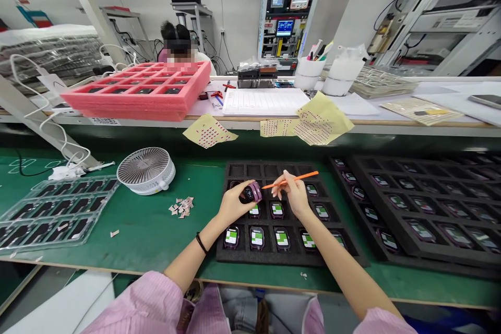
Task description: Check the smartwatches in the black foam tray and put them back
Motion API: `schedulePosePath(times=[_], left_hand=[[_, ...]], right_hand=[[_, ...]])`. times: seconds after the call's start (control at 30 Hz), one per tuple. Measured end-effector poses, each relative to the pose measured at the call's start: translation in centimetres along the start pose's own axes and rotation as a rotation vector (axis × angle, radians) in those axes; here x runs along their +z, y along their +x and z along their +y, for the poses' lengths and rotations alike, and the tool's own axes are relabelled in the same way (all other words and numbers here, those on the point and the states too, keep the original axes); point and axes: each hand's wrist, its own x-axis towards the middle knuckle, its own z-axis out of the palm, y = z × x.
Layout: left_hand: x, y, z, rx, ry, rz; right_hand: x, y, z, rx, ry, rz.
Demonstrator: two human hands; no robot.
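My left hand (237,199) is closed around a dark watch body with a purple edge (256,191), tilted so its rim faces right. In my right hand (291,192) is a thin orange stick (303,176), its pointed end close to the watch; whether it touches I cannot tell. Both hands are above a black foam tray (250,255). Several watch bodies with green-and-white labels on their faces, such as this one (257,238), sit in its pockets. The back row of pockets holds nothing, and my hands and forearms hide part of the tray.
More black foam trays of watches (415,250) are stacked at right. On the left are a white fan (146,172), small scraps (182,207) and a clear plastic tray of dark parts (58,214). A pink foam tray (133,104) rests on the shelf; a person sits behind it.
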Motion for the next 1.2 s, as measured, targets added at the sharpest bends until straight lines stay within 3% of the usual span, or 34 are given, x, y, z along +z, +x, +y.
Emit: schedulePosePath(times=[0.13,0.73,1.2], left_hand=[[0.0,0.0,-0.2,-0.016,0.032,0.001],[0.0,0.0,-0.1,-0.043,0.095,0.020],[-0.3,0.5,0.0,-0.110,0.057,0.016]], right_hand=[[0.4,-0.3,-0.2,-0.015,-0.017,-0.089],[0.6,-0.7,0.5,-0.176,-0.113,-0.091],[1.1,-0.9,0.3,-0.128,-0.064,-0.094]])
